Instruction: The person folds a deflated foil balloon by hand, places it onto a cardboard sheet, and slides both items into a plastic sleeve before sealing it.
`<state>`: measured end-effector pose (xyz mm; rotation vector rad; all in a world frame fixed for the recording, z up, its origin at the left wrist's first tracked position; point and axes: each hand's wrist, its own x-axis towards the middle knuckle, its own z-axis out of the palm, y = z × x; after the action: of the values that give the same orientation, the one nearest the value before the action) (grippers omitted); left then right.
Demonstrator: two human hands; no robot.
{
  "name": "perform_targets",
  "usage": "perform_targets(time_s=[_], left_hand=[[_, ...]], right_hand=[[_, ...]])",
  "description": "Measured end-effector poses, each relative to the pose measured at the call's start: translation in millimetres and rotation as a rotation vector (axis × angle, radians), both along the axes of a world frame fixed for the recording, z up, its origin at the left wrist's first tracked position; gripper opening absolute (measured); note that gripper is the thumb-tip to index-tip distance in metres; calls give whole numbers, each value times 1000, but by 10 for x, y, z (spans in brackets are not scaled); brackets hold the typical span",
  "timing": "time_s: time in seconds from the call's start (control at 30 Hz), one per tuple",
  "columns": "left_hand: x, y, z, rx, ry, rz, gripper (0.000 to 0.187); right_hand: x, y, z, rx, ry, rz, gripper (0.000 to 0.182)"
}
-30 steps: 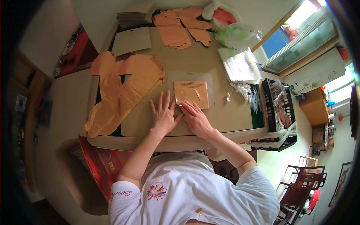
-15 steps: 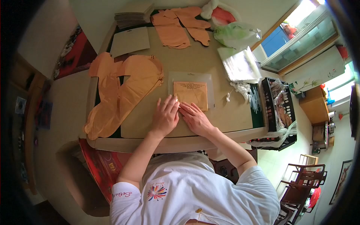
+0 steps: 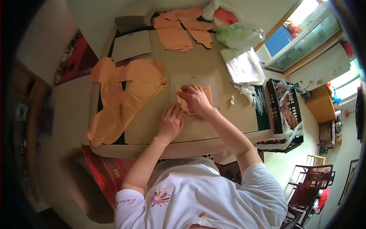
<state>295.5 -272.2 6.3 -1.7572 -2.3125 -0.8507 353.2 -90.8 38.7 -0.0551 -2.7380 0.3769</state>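
Observation:
A folded orange packet (image 3: 207, 91) with printed text lies on a clear plastic bag (image 3: 193, 79) near the front middle of the table. My right hand (image 3: 195, 100) rests on the packet with its fingers stretched over the left part, covering much of the print. At the packet's lower left corner is my left hand (image 3: 170, 124), its fingers laid forward and touching or nearly touching the edge. To the left spreads a large flat orange inflatable-looking piece (image 3: 131, 86), creased and unfolded.
More orange pieces (image 3: 175, 32) lie at the back, beside a grey card (image 3: 131, 45) and a card stack (image 3: 131, 17). On the right are clear bags (image 3: 246, 66), white cords (image 3: 247, 91), thin translucent sticks (image 3: 260, 103) and a black crate (image 3: 282, 108). A green-tinted plastic bag (image 3: 238, 36) sits behind.
My right hand has moved up and left onto the orange packet, hiding most of its text. My left hand has shifted slightly down, towards the table's front edge.

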Motion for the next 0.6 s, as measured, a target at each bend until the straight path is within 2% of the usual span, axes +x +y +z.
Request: perform_targets(time_s=[0.13,0.43,0.53,0.6], left_hand=[[31,-7,-5,31,-8,10,42],[13,8,18,17,12,-10,41],[7,21,-33,20,53,-3,40],[27,20,-74,18,82,20,40]], right_hand=[[-6,-27,-26,-29,12,9,39],[-174,-38,-143,-21,-70,-147,43],[20,-140,-47,-66,60,-120,46],[306,-113,-185,28,17,-184,47]])
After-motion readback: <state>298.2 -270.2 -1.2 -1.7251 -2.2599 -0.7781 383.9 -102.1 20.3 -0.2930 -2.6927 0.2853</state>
